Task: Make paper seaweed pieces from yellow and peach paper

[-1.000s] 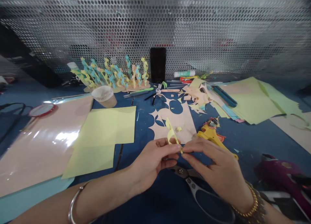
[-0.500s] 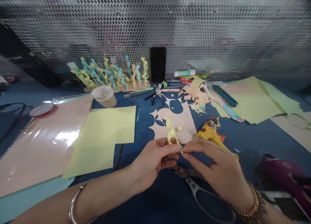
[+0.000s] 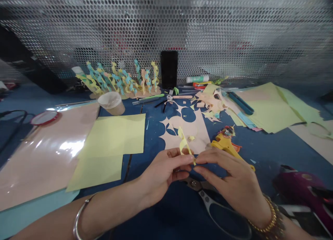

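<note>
1. Paper strip point(image 3: 183, 143), yellow and curled, is between our two hands, over the front middle of the blue table point(image 3: 161, 219), its upper end pointing away from us.
2. Our left hand point(image 3: 163, 174) pinches the strip near its lower end between thumb and fingers; a silver bangle point(image 3: 78, 217) circles that wrist.
3. Our right hand point(image 3: 235, 179) meets the same end from the other side, the tips of thumb and forefinger slightly parted; we cannot tell whether they press on the strip. Gold-coloured beads point(image 3: 272, 212) circle that wrist.
4. Just beyond the strip we see a cut-out pink sheet point(image 3: 199, 129) with round holes, and a small yellow scrap point(image 3: 191, 138) lying on it.
5. Scissors point(image 3: 204, 195) lie partly under our right hand, a handle loop toward us. Near that hand sits a yellow tool point(image 3: 224, 142), partly hidden by it; farther right is a blurred purple tool point(image 3: 299, 182).
6. To our left, yellow sheets point(image 3: 117, 132) overlap beside a shiny-covered pink sheet point(image 3: 49, 146), with a red-rimmed disc point(image 3: 44, 118) at its far edge.
7. Farther back we have a cup point(image 3: 114, 106) in front of upright twisted paper pieces point(image 3: 127, 80), and a black phone point(image 3: 169, 70) standing before a metal mesh point(image 3: 145, 28).
8. On our right, a teal cutter point(image 3: 241, 103) rests on stacked paper point(image 3: 267, 106), with pink scraps point(image 3: 212, 101) heaped beside it.
</note>
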`<action>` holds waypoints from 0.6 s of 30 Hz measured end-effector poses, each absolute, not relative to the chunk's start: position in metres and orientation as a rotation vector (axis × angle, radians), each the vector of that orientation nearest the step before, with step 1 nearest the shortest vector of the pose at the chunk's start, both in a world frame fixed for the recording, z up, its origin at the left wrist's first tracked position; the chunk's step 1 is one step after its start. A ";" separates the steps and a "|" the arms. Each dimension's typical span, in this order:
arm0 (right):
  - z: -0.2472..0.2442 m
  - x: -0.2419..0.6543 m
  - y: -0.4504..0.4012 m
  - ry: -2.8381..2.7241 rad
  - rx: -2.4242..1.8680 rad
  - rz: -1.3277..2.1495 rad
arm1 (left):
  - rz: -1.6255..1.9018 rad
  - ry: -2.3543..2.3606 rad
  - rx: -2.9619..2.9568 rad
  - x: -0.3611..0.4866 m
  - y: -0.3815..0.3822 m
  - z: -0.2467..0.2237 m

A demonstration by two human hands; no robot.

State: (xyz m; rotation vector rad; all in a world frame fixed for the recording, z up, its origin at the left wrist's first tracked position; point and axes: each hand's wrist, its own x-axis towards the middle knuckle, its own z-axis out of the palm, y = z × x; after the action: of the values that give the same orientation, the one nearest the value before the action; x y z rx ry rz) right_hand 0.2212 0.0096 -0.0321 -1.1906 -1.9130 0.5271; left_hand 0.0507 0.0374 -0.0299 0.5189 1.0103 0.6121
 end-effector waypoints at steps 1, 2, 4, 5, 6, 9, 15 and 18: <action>-0.032 0.221 0.009 -1.908 -1.194 0.528 | 0.614 1.011 0.519 0.051 0.037 -0.030; -0.032 0.221 0.009 -1.903 -1.200 0.532 | 0.614 1.013 0.520 0.051 0.037 -0.030; -0.032 0.221 0.009 -1.893 -1.218 0.549 | 0.609 1.023 0.522 0.051 0.037 -0.030; -0.032 0.221 0.009 -1.889 -1.223 0.557 | 0.605 1.026 0.523 0.051 0.037 -0.030; -0.032 0.221 0.009 -1.886 -1.223 0.561 | 0.603 1.024 0.524 0.051 0.037 -0.030; -0.032 0.221 0.010 -1.889 -1.203 0.546 | 0.607 1.004 0.538 0.051 0.037 -0.031; -0.030 0.219 0.008 -1.869 -1.248 0.579 | 0.642 1.008 0.651 0.049 0.035 -0.032; -0.030 0.220 0.009 -1.866 -1.260 0.621 | 0.637 1.022 0.658 0.050 0.036 -0.031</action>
State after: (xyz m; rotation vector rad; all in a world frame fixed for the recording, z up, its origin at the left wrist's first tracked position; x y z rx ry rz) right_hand 0.2198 0.0085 -0.0304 -1.2601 -1.8664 0.6207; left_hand 0.0497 0.0355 -0.0314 0.6583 1.0220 0.6375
